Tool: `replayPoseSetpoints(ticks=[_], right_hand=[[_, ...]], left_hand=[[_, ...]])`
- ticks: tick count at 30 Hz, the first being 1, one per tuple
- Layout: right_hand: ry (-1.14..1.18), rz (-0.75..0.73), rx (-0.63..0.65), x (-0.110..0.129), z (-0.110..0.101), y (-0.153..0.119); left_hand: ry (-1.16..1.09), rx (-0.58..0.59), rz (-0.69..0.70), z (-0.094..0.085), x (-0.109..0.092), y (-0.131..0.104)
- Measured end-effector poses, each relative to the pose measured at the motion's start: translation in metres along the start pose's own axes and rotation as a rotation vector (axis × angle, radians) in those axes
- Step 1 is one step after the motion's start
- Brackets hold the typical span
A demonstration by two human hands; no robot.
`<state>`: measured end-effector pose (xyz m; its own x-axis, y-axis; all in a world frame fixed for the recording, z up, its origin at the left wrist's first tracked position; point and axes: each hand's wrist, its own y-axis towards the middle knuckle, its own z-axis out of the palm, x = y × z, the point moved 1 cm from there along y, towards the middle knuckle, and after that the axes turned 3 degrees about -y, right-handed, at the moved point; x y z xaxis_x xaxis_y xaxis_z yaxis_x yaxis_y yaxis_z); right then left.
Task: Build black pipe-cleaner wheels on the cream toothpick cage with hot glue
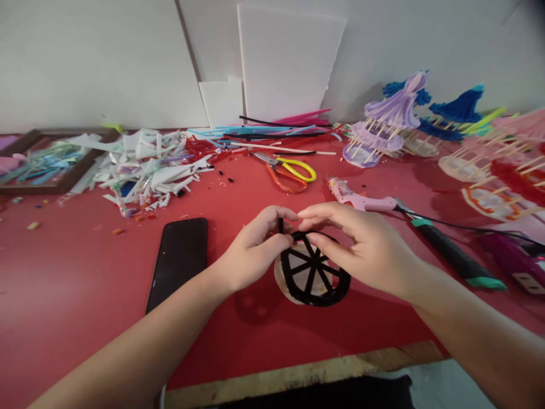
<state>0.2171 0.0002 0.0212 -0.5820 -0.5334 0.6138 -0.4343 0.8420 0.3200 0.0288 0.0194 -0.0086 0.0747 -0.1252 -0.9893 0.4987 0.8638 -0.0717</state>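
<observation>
A black spoked wheel [315,260], apparently made of fuzzy craft stems, is held tilted above the red table. Behind it a pale round disc [281,279] shows at the left edge and between the spokes. My left hand [260,245] pinches the wheel's upper left rim, where a short black end sticks up between thumb and fingers. On the upper right rim, my right hand [356,241] presses with its thumb in front and fingers behind. The fingertips of both hands nearly meet at the top of the rim.
Left of my hands lies a black phone [177,258]. Beyond are scissors [284,170], a pink glue gun [361,200], a black-and-green handled tool [457,253], craft stems [272,133] and a heap of white scraps [153,165]. Small tiered carousel-like models [383,122] stand at right.
</observation>
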Motion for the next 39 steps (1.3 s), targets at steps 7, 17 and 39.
replayPoseSetpoints(ticks=[7, 17, 39], right_hand=[[-0.245, -0.123, 0.089, 0.016, -0.010, 0.012], [-0.714, -0.451, 0.462, 0.042, -0.013, 0.037], [-0.050, 0.371, 0.379, -0.002, -0.011, 0.045]], left_hand=[[-0.060, 0.000, -0.024, 0.003, -0.004, 0.000], [-0.092, 0.034, 0.052, 0.002, -0.009, -0.004], [0.126, -0.040, 0.021, 0.003, -0.002, -0.008]])
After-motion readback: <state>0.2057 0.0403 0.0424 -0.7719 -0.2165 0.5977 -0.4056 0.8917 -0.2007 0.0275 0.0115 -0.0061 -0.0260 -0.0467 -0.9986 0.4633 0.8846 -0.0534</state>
